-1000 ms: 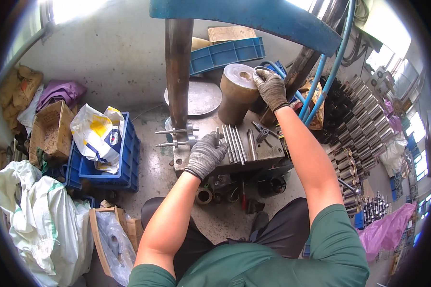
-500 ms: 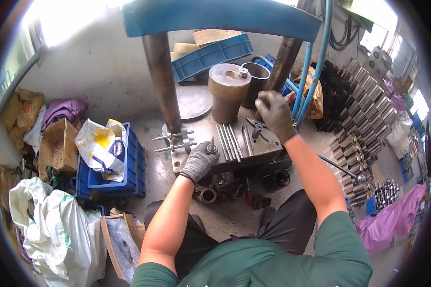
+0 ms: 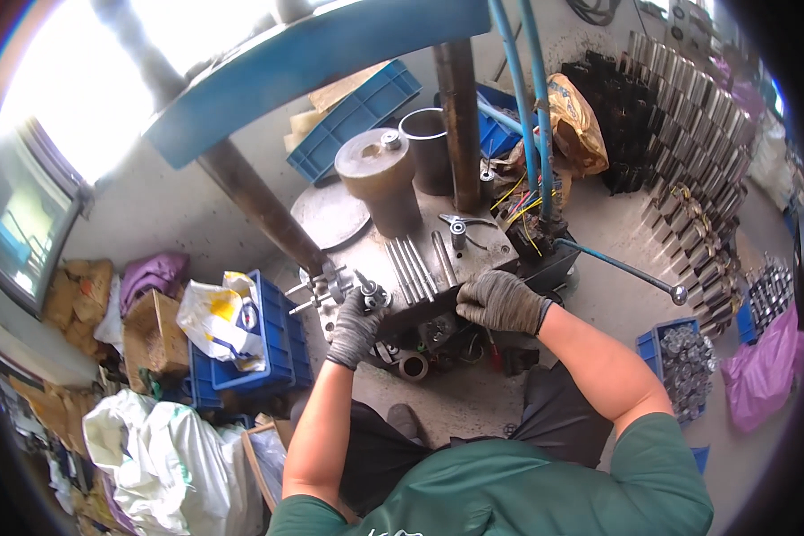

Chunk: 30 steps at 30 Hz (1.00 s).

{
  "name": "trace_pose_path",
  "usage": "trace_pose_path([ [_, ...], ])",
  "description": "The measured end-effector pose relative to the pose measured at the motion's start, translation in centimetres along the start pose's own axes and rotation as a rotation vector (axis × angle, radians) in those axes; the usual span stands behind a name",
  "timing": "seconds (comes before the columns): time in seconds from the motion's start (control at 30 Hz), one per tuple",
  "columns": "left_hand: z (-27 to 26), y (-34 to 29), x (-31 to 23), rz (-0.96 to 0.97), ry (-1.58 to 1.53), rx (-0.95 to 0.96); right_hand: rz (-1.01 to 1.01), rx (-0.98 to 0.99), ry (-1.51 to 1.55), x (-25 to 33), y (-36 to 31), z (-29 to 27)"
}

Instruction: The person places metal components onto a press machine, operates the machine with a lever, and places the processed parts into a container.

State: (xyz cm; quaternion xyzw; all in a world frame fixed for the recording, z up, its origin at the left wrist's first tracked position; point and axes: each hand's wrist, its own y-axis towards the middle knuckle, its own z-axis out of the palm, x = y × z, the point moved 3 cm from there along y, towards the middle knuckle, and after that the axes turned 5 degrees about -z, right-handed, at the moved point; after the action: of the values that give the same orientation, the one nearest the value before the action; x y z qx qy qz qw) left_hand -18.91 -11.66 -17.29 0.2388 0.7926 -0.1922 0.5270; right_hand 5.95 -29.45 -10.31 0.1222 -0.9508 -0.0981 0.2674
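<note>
In my gloved left hand [image 3: 355,332] I grip a short metal shaft with a round collar [image 3: 372,293], its thin end pointing up, at the front left of the steel press bed [image 3: 330,323]. My gloved right hand [image 3: 502,302] is at the bed's front edge with its fingers curled together. Whatever they may hold is hidden. Between my hands lie several slim metal rods [image 3: 411,270] side by side, with a separate rod [image 3: 443,259] to their right. Behind my right hand stands a small metal cylinder [image 3: 457,234] beside pliers [image 3: 463,219].
Farther back are a thick stepped steel cylinder [image 3: 375,165] with a small ring [image 3: 390,139] on top and a hollow cylinder [image 3: 424,129]. Press posts [image 3: 460,125] flank them. A lever with a ball end [image 3: 679,293] juts out right. Blue crates [image 3: 286,335] stand left.
My right hand has come down and nearer, from beside the right post to the bed's front edge. My left hand still holds the shaft. The view has turned and shifted right.
</note>
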Motion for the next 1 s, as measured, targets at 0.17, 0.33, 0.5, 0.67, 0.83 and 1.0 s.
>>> trace_pose_path([
  [0.17,0.2,3.3,-9.2,0.217,-0.872,0.081,-0.064,0.055,0.029,-0.2,0.1,0.2],
  [0.33,-0.9,13.7,-18.5,0.690,-0.377,-0.022,-0.084,0.117,0.050,-0.3,0.3,1.3],
  [0.5,-0.9,22.8,-20.2,0.625,0.195,-0.292,-0.171,0.177,-0.117,1.2,0.3,1.8],
  [0.67,0.9,22.1,-21.3,0.449,-0.228,-0.124,-0.168,0.241,-0.141,2.0,-0.3,1.9],
  [0.83,1.7,20.1,-22.3,0.284,-0.615,-0.068,-0.156,0.282,-0.144,1.8,-0.7,2.3],
  [1.0,1.2,21.2,-22.1,0.313,-0.615,0.013,-0.135,0.349,-0.133,2.0,-1.3,1.9],
])
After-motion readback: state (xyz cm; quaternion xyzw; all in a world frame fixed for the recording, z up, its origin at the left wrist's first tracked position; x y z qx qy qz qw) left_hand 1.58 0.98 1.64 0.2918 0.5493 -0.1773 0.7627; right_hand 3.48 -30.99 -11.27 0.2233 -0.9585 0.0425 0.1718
